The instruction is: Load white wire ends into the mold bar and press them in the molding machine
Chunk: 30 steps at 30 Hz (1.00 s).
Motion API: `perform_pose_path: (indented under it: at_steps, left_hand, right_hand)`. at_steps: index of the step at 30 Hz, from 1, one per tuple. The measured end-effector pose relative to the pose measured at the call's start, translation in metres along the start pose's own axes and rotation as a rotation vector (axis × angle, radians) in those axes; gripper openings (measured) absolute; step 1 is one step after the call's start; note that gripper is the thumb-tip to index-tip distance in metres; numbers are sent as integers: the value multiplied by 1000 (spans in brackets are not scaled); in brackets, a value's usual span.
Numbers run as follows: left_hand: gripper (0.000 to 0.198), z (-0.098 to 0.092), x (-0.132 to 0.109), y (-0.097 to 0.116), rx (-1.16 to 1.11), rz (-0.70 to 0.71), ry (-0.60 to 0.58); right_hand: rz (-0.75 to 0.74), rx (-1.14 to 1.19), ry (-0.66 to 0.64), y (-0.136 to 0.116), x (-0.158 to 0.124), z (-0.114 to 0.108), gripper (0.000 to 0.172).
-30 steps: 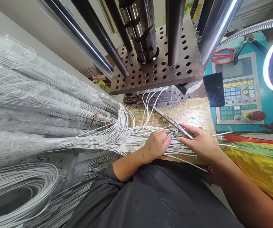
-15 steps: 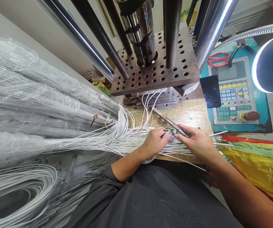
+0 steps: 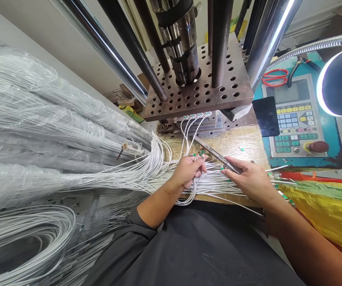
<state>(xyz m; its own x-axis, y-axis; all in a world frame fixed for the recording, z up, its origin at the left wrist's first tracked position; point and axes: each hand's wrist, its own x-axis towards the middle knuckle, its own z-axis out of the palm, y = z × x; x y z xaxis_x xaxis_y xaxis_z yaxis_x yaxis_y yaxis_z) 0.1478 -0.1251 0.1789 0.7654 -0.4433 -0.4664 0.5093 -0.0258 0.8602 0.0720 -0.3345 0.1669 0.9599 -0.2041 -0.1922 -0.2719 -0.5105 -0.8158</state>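
My left hand (image 3: 185, 171) is closed around a few white cables (image 3: 194, 190) whose ends carry small green pieces (image 3: 201, 153) above the fingers. Thumb and fingers of my right hand (image 3: 250, 175) pinch the near end of a long narrow metal bar (image 3: 217, 154), which slants away toward the press. A green-ended piece (image 3: 221, 168) shows by my right fingertips; whether they touch it I cannot tell. Beneath both hands lies a wide spread of white cables (image 3: 129, 178). Several more cables run up to a row of green-and-white ends (image 3: 199, 115) under the press plate.
A holed steel plate (image 3: 185, 102) with thick rods overhangs the work. Plastic-wrapped cable bundles (image 3: 40, 103) fill the left. On the right are a control panel (image 3: 296, 119), red-handled scissors (image 3: 275, 77), a dark flat device (image 3: 265, 115), a ring lamp (image 3: 339, 83) and a yellow sack (image 3: 316, 210).
My left hand has moved left, away from my right hand, carrying green-ended cables. My right hand keeps its hold on the metal bar. The view has shifted slightly.
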Motion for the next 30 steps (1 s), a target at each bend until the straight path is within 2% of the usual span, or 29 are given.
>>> perform_pose_path:
  at_steps: [4,8,12,15,23,30]
  left_hand:
    - [33,0,1,-6,145,74,38]
    - [26,-1,3,-7,483,219,42]
    - [26,-3,3,5,839,335,-86]
    - [23,-5,4,15,1000,426,-162]
    - [23,-12,20,19,1175,501,-260]
    - [24,-14,18,21,1225,577,-287]
  right_hand:
    - [-15,-4,13,1,0,1,52]
    - [-4,8,-4,-1,0,0,56]
    - [17,24,-35,-3,-1,-2,60]
    - [6,31,-34,-3,0,-2,59]
    - [8,58,-31,-1,0,-2,54]
    - [44,58,-55,-4,-1,-3,57]
